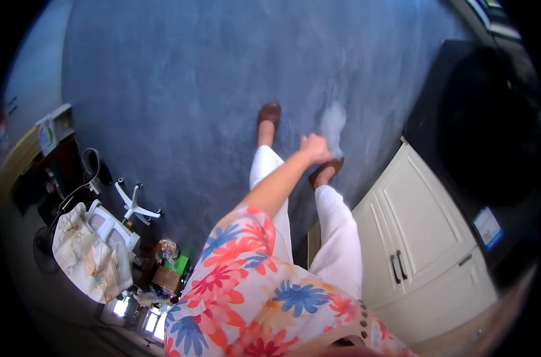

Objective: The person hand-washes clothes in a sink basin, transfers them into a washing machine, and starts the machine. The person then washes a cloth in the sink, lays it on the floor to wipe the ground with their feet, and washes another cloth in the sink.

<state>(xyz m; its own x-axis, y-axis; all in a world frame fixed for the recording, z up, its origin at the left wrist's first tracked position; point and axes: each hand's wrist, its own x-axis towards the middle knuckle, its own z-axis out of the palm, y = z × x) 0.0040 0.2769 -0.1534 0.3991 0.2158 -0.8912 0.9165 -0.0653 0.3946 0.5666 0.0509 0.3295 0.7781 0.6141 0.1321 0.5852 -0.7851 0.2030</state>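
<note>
My left hand reaches forward over the dark floor, its fingers closed on a whitish, translucent item that looks like a thin plastic bag. Motion blur hides its exact shape. The bag hangs just above my right shoe, while my left shoe is farther forward. No fingers of my right hand show; a blurred beige shape at the lower right edge is too unclear to name.
White cabinets with dark handles stand on the right, under a black countertop bearing a blue-and-white packet. On the left are a white chair base, a cloth-draped seat, cables, boxes and a green item.
</note>
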